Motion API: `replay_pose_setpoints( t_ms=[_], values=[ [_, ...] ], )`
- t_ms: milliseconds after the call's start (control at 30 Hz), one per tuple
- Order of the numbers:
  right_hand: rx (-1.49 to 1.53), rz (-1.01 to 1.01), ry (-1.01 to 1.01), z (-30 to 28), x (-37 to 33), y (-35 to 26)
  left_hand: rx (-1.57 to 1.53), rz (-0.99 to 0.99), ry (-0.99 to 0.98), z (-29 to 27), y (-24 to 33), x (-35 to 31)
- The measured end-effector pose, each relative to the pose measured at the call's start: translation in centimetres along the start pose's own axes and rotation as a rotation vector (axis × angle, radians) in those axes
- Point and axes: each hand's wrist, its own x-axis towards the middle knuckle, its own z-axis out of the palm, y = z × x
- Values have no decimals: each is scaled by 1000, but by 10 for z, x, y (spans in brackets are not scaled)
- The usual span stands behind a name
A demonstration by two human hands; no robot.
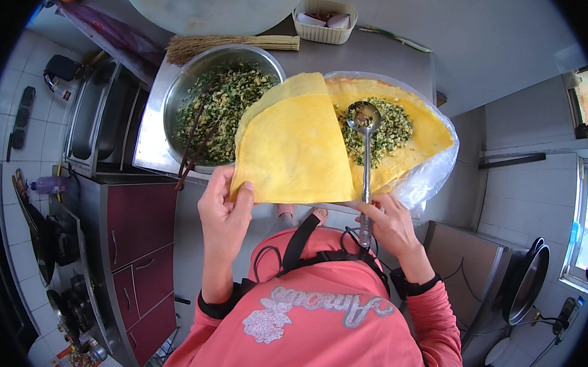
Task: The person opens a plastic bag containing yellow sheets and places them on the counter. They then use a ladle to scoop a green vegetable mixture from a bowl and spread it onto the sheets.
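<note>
While the left hand (228, 205) pinches the near left corner of a yellow sheet (293, 153), spread between the steel bowl (170, 117) and the chopped filling (397, 128), the right hand (390, 224) grasps a ladle (367, 171) by the near right corner; I can't tell whether it grips that too. Looking light, floppy and easily torn, the sheet seems best held gently by its edges.

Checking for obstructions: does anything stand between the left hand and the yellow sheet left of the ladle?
Nothing visible does: the left hand pinches the yellow sheet at its lower left corner. The metal ladle, in the right hand, lies right of the sheet.
</note>
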Motion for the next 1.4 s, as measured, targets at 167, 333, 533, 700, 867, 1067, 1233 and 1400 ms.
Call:
replay_pose_setpoints(
  t_ms=[167,333,533,700,867,1067,1233,1400],
  values=[
    [306,185,340,-18,8,-5,-30,26,-16,-5,-4,0],
    [349,429,494,-50,17,-24,21,-39,-52,-8,-12,-6],
    [544,677,634,-86,43,-48,163,55,-118,-8,-24,-11],
    [1029,550,542,-80,117,-72,266,139,-218,-13,-33,-7],
    [789,302,67,-33,183,-108,281,162,-290,-12,-44,-10],
    [281,-215,-78,18,203,-132,248,152,-329,-15,-50,-8],
    [446,-17,-196,19,200,-127,267,134,-322,-19,-49,-7],
    [859,415,-251,15,220,-109,217,88,-280,-19,-46,-4]
  ],
)
